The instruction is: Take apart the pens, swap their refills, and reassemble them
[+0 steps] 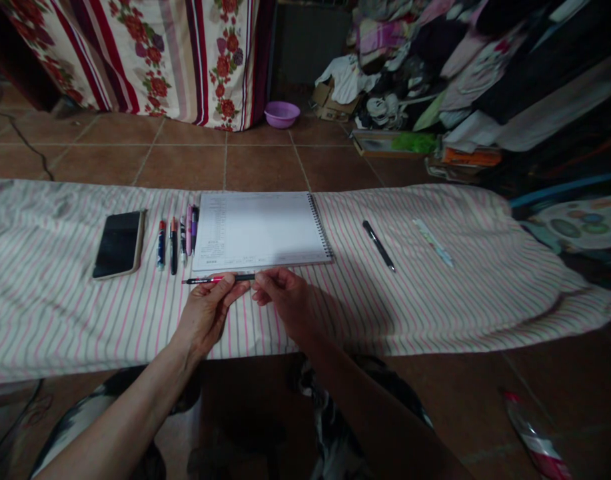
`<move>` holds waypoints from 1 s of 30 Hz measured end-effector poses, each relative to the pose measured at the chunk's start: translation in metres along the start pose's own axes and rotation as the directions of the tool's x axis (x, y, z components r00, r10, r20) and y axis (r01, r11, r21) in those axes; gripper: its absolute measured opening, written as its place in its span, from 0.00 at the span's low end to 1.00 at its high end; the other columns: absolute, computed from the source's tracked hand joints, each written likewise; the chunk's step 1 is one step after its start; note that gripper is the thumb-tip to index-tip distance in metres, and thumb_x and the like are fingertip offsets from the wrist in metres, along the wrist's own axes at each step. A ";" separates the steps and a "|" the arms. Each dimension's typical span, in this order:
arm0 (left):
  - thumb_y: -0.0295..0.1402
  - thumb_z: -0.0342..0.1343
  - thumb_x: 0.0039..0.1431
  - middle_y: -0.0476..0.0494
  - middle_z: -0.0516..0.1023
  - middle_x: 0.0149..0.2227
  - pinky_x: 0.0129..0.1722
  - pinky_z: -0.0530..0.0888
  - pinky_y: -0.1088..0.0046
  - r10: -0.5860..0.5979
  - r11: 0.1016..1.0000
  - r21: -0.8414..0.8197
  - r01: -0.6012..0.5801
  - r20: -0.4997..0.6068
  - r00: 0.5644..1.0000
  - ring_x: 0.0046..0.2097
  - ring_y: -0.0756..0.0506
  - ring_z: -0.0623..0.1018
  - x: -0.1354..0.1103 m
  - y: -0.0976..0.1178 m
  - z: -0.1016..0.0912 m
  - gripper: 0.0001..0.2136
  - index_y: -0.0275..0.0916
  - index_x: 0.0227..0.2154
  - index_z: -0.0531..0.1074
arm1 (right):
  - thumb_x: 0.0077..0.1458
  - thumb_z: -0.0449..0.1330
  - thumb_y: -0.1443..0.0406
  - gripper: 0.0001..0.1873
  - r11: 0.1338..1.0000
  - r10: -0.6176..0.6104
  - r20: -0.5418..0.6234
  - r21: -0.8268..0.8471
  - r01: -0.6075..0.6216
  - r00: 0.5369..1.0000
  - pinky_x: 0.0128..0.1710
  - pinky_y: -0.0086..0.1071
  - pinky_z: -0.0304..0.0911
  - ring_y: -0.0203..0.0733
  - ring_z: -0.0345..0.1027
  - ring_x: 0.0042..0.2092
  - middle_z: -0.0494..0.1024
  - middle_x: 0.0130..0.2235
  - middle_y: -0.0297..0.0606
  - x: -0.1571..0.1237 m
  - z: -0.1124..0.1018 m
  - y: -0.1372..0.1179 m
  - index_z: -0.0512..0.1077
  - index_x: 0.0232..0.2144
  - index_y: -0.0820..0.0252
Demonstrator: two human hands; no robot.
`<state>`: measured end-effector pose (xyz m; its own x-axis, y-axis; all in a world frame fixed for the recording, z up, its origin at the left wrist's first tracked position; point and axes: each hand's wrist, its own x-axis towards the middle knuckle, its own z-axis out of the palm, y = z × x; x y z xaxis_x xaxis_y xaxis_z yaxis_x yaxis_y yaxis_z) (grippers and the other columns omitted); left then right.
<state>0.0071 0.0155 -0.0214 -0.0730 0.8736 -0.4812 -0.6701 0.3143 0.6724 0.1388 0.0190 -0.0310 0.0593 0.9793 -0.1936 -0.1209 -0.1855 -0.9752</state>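
Pen point(244, 277), red and black: 1, held lengthwise between both hands, just beside the near edge of the notebook point(270, 227).
Left hand point(214, 297): grip narrow, thumb and fingers closed on the pen's middle.
Right hand point(284, 293): grip narrow, thumb and fingers pinching the pen's right end.
Notebook, flat: 1, pale page up, spiral binding along the right side.
Bench point(345, 320): 1, draped in striped cloth, carrying the notebook.
Row of pens point(174, 245): 5, side by side, left of the notebook.
Phone point(118, 243): 1, dark screen up, left of the row.
Black pen point(379, 247): 1, slanted, right of the notebook.
Pale pen point(434, 242): 1, slanted, farther right; type unclear.
Purple basin point(282, 115): 1, on the tiled floor point(185, 160), beside the floral curtain point(155, 67).
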 end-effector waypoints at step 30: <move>0.22 0.63 0.44 0.43 0.79 0.25 0.38 0.77 0.73 0.037 0.999 0.013 -0.037 0.029 0.999 0.29 0.47 0.79 0.001 -0.002 0.000 0.02 0.29 0.23 0.76 | 0.49 0.59 0.58 0.12 0.999 -0.017 -0.002 -0.040 0.017 1.000 0.21 0.24 0.63 0.30 0.65 0.19 0.72 0.18 0.30 0.000 0.000 0.000 0.69 0.21 0.61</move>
<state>0.0085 0.0153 -0.0233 -0.0763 0.8949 -0.4398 -0.6573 0.2866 0.6971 0.1385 0.0195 -0.0307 0.0635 0.9822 -0.1769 -0.0798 -0.1717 -0.9819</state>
